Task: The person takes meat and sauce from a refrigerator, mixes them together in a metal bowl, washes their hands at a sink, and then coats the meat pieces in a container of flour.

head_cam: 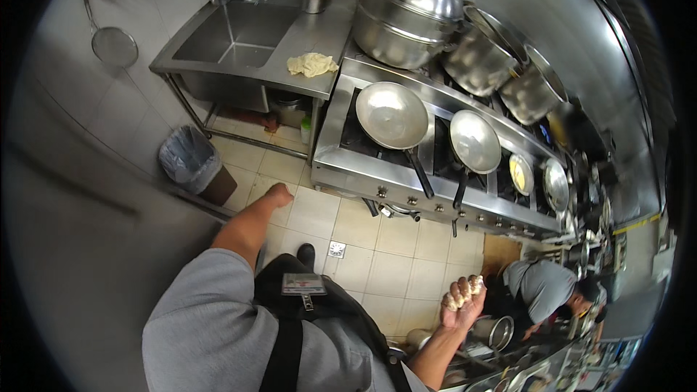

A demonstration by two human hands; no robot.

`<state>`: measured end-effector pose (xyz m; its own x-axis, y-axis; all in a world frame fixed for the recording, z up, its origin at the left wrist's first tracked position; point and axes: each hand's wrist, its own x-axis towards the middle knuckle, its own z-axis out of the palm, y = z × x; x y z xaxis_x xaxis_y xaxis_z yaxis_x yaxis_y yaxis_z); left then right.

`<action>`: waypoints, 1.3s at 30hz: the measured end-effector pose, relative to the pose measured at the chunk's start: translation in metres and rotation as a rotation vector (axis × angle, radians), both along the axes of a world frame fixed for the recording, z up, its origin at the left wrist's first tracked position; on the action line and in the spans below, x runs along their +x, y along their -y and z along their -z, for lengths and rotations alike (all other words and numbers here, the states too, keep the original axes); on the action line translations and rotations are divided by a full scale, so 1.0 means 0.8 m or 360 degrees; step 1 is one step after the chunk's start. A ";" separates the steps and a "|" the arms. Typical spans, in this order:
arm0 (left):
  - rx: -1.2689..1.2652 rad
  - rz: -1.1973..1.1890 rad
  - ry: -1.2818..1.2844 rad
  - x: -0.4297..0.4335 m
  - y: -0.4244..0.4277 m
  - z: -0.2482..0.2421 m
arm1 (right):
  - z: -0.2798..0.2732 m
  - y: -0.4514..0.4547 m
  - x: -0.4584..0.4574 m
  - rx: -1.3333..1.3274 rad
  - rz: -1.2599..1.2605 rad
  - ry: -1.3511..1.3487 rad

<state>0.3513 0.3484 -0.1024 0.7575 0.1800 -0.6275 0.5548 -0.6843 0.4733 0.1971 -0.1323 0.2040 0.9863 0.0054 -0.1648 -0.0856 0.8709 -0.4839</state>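
My left hand (280,195) hangs over the tiled floor between the waste bin and the stove, its fingers curled in and nothing visible in it. Raised on the other side is my right hand (463,302), fingers folded toward the palm. Pale, sticky, dough-like matter clings to those fingers; the inside of the fist is hidden. In front of me is a stainless-steel gas range (375,169) carrying a large wok-shaped pan (392,114) and a smaller one (475,140). A crumpled yellowish cloth (312,64) lies on the sink counter (305,32) beside the range.
A lined waste bin (190,159) stands at left below the sink (228,38). A big lidded steamer (408,16) and deep pots (479,57) line the range's back. At lower right a co-worker (539,288) bends over a work area. A drain (337,249) sits in the floor.
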 end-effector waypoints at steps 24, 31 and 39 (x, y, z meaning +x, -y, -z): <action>0.0050 -0.1191 0.0228 0.079 -0.297 -0.063 | 0.045 -0.200 0.535 -0.0109 -0.0843 -0.0209; -0.0294 -0.1753 -0.0086 0.053 -0.306 -0.081 | 0.058 -0.282 0.619 -0.0181 -0.1195 -0.0221; -0.0560 -0.1583 0.0672 0.209 -0.425 -0.162 | 0.046 -0.472 0.681 -0.0471 -0.1402 -0.0257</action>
